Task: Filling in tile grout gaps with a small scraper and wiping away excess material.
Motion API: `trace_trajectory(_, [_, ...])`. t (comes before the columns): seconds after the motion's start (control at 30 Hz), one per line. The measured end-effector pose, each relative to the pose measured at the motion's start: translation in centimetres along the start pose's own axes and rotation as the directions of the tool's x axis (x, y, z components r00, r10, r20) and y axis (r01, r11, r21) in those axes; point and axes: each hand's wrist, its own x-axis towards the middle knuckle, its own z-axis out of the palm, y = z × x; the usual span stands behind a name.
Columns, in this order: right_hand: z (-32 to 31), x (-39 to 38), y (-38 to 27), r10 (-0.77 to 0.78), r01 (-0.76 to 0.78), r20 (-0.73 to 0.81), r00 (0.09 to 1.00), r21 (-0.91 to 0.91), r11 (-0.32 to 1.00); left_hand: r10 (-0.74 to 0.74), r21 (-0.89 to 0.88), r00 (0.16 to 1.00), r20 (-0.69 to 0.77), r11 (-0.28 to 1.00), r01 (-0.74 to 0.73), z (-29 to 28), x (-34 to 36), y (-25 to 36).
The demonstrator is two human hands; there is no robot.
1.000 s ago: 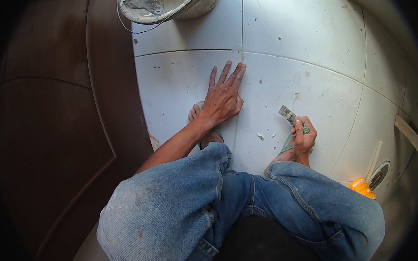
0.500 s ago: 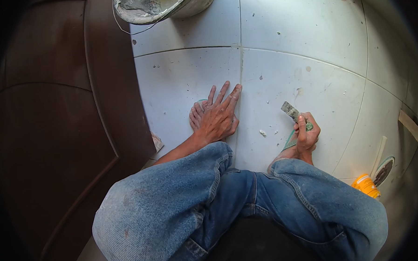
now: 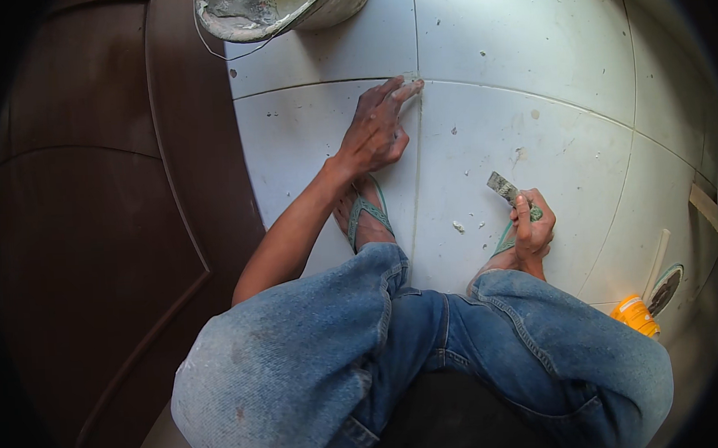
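My left hand (image 3: 375,127) reaches out above my left foot, its fingers apart and slightly bent, with the fingertips on or just over the crossing of the grout lines in the white tiled floor (image 3: 528,48). I see nothing held in it. My right hand (image 3: 534,228) is closed round the green handle of a small scraper (image 3: 501,186), whose dirty metal blade points up and left over the tile. My sandalled feet (image 3: 365,212) are partly covered by my jeans. Flecks of pale debris (image 3: 458,228) lie on the tile below the scraper.
A grimy bucket (image 3: 325,9) with a wire handle stands at the top. A dark brown wooden panel (image 3: 96,251) fills the left. At the lower right are an orange container (image 3: 634,318), a pale stick (image 3: 657,261) and a round, dark-centred object (image 3: 665,291). A wooden strip (image 3: 704,209) lies behind them.
My left hand first slid back toward my left foot, then moved forward to the tile crossing, uncovering the foot. My right hand with the scraper has shifted slightly rightward in the view.
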Motion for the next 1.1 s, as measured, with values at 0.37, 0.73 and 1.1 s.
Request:
trace_trajectory(0.37, [0.0, 0.1, -0.2, -0.02, 0.02, -0.001, 1.0, -0.032, 0.999, 0.011, 0.042, 0.989, 0.148, 0.999, -0.018, -0.1, -0.7, -1.0])
trace_trajectory(0.73, [-0.4, -0.1, 0.2, -0.004, 0.004, -0.021, 1.0, 0.012, 1.0, 0.068, 0.054, 0.968, 0.241, 0.995, -0.083, -0.4, -4.2, 1.6])
trace_trajectory(1.1, [-0.2, -0.1, 0.5, -0.013, 0.012, 0.022, 1.0, 0.028, 1.0, 0.068, 0.078, 0.836, -0.544, 0.997, -0.031, -10.6, 1.2, 7.8])
